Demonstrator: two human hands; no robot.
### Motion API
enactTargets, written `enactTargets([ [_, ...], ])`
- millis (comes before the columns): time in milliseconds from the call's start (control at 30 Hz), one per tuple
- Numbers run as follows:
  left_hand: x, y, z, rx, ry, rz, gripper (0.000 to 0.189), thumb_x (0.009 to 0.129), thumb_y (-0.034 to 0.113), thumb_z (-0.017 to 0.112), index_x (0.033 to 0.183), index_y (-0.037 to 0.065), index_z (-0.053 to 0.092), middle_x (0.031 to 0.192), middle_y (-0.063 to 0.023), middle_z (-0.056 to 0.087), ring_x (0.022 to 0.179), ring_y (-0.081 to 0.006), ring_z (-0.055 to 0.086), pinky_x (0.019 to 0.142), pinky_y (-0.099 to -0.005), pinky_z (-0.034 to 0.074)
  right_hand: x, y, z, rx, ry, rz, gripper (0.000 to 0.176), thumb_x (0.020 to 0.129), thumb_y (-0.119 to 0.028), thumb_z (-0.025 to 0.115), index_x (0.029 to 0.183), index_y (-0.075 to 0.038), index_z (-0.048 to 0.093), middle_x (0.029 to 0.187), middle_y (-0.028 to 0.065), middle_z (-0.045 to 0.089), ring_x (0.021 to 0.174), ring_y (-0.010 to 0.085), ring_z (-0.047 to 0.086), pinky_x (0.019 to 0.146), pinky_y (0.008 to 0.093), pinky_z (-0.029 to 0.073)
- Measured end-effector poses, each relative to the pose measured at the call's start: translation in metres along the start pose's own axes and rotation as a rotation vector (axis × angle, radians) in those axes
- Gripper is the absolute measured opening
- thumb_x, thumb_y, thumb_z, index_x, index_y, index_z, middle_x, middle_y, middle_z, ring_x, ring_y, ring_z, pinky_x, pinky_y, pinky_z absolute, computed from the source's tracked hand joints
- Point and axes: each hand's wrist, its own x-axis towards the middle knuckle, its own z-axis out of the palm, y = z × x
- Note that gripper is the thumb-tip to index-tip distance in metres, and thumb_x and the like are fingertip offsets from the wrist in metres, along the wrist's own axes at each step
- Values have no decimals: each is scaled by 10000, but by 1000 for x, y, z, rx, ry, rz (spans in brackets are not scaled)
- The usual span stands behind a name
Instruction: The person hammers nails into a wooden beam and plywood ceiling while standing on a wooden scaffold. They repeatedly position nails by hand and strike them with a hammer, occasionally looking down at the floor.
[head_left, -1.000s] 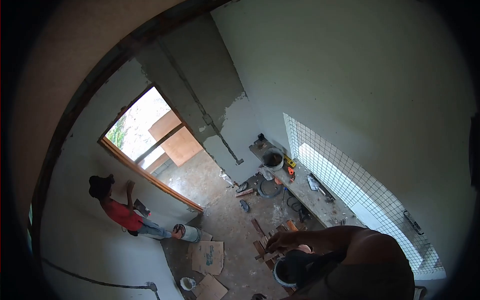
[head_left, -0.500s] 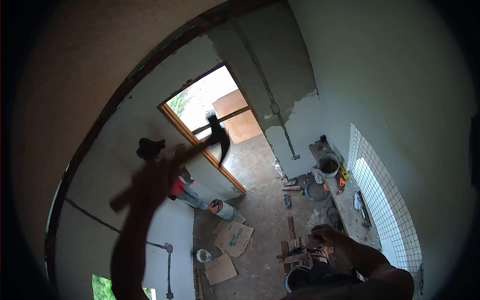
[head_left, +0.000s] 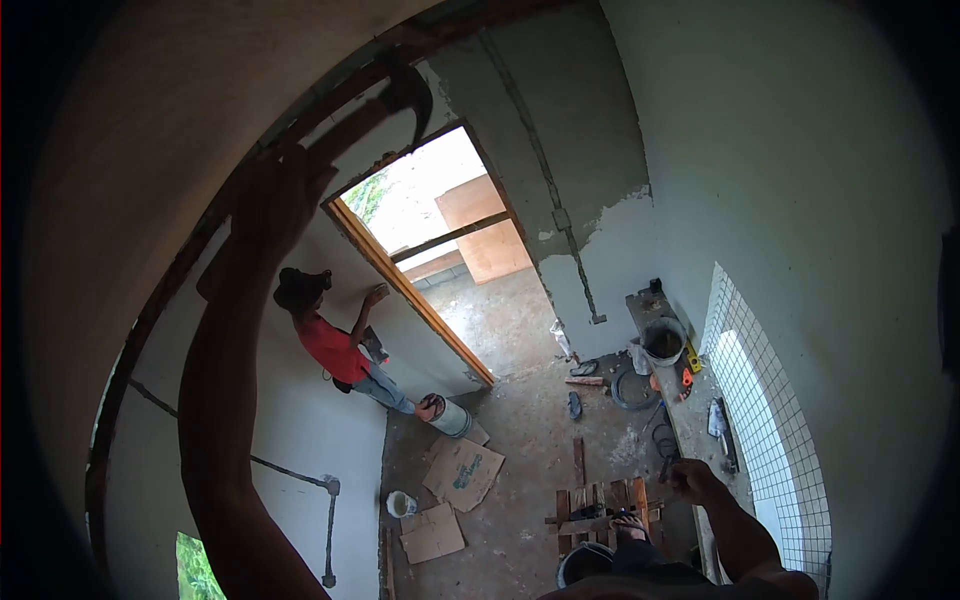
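My left hand (head_left: 275, 195) is raised at the upper left, its fingers wrapped round the wooden handle of a claw hammer (head_left: 350, 132). The hammer's dark head overlaps the dark beam (head_left: 300, 125) along the top of the wall, its curved claw pointing down over the door frame's upper corner. Low on the right, my right hand (head_left: 692, 482) hangs beside the plank bench with its fingers curled; I cannot tell what small thing, if any, is in them. Below it, my sandalled foot (head_left: 628, 524) rests on a rough wooden stand (head_left: 585, 525).
A person in a red shirt (head_left: 330, 345) works at the wall by the doorway (head_left: 480, 240), one foot at an upturned bucket (head_left: 452, 420). Cardboard (head_left: 465, 475) and a small pail (head_left: 401, 503) lie on the floor. Another bucket (head_left: 662, 342) and tools stand on the plank bench (head_left: 690, 400).
My left hand has lifted the hammer from in front of the doorway up to the beam. My right hand has moved right and slightly down. The person by the wall shows more fully.
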Motion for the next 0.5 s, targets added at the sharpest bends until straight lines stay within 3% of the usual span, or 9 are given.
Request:
enactTargets([
  [100, -4, 17, -24, -9, -416, 11, 405, 837, 449, 614, 933, 70, 509, 750, -122, 611, 609, -269, 637, 540, -396, 531, 15, 9, -4, 21, -9, 6, 112, 870, -66, 525, 761, -44, 538, 649, 58, 533, 530, 170, 510, 483, 302, 426],
  [200, -3, 4, -9, 36, -393, 182, 418, 829, 453, 620, 955, 74, 501, 732, -113, 613, 618, -264, 642, 536, -408, 525, 19, 11, -1, 7, -26, 27, 134, 877, -88, 524, 749, -50, 539, 634, 56, 527, 524, 164, 509, 483, 305, 432],
  [333, 22, -13, 11, -37, -144, -106, 399, 853, 452, 585, 925, 67, 512, 648, -125, 596, 624, -294, 638, 534, -419, 516, 16, 18, 6, -54, 3, 33, 148, 886, -117, 519, 747, -67, 529, 615, 45, 509, 525, 156, 513, 484, 311, 436],
  [367, 22, -4, 12, -85, -93, -102, 392, 855, 444, 585, 902, 61, 513, 658, -136, 599, 640, -307, 640, 534, -416, 515, 15, 19, 5, -56, -4, 36, 148, 886, -117, 520, 747, -68, 530, 615, 44, 508, 526, 157, 514, 485, 312, 437],
  [467, 11, 2, 16, -92, -102, 23, 394, 842, 440, 602, 892, 61, 509, 688, -132, 605, 660, -303, 648, 541, -411, 521, 14, 21, -3, -24, -16, 61, 151, 889, -116, 519, 746, -70, 533, 614, 42, 509, 524, 159, 514, 488, 319, 440],
  [500, 5, 6, 7, -104, -190, 55, 403, 819, 451, 624, 865, 67, 513, 706, -129, 605, 648, -296, 644, 548, -409, 526, 15, 23, -5, -3, -19, 74, 152, 890, -116, 519, 746, -70, 533, 614, 41, 510, 522, 160, 513, 490, 321, 441],
])
